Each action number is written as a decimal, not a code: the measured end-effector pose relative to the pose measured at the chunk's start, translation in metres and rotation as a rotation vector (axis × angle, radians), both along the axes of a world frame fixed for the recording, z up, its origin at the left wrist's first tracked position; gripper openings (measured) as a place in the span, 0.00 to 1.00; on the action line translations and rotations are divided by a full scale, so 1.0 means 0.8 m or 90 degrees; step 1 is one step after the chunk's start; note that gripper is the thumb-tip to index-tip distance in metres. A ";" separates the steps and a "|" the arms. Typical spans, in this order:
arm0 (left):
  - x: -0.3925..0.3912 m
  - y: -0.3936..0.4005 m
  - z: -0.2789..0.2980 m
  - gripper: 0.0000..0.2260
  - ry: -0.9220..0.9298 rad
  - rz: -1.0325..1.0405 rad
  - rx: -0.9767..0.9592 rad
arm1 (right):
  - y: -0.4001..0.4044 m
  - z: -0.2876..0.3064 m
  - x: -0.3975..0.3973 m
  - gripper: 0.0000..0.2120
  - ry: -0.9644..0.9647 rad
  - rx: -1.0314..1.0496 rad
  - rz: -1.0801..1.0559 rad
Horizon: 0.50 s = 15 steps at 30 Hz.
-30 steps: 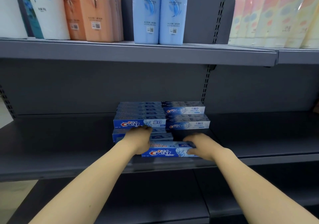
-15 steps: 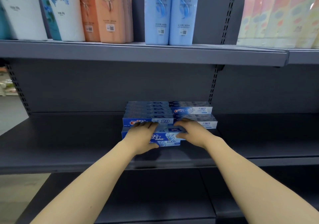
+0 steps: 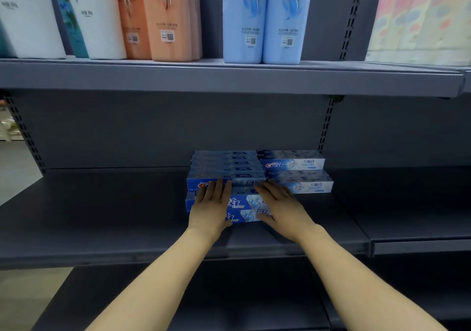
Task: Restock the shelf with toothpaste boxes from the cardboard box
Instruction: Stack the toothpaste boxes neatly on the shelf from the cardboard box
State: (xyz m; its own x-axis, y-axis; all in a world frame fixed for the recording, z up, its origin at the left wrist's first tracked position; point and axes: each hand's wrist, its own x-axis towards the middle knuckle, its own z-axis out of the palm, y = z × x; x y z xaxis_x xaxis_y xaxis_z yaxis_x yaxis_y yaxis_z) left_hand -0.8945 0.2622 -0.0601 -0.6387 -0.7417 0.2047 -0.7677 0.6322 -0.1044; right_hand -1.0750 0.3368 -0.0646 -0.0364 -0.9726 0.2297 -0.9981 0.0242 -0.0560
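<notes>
Blue toothpaste boxes (image 3: 242,210) sit stacked mid-shelf (image 3: 102,216); my left hand (image 3: 212,208) and right hand (image 3: 283,209) lie flat, fingers straight, squaring the front pair. Next I'd fetch more from the carton, unseen here.

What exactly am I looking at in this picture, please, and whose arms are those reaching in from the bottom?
There is no machine here: a person wears a camera on the head, so you see their own two bare arms from above. The left hand and the right hand lie flat, fingers straight, on the front toothpaste boxes, pressing them against the stack of toothpaste boxes behind. Neither hand grips anything. All of it sits on a dark grey middle shelf. On the upper shelf stand shampoo bottles and pastel packs. The cardboard box is out of view.
</notes>
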 end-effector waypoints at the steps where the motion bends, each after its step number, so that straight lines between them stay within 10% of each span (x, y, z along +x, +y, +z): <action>1: 0.000 -0.002 -0.001 0.41 0.003 -0.001 -0.005 | -0.002 -0.004 0.000 0.33 0.012 -0.017 -0.006; 15: 0.012 -0.031 -0.004 0.42 0.010 -0.022 -0.032 | -0.028 -0.017 0.014 0.40 0.093 -0.128 -0.011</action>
State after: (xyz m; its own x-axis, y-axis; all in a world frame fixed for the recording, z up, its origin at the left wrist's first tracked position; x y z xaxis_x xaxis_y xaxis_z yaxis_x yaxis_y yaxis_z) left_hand -0.8846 0.2372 -0.0632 -0.6604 -0.7076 0.2512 -0.7471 0.6529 -0.1248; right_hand -1.0638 0.3142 -0.0785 -0.0046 -0.9064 0.4223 -0.9955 0.0440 0.0836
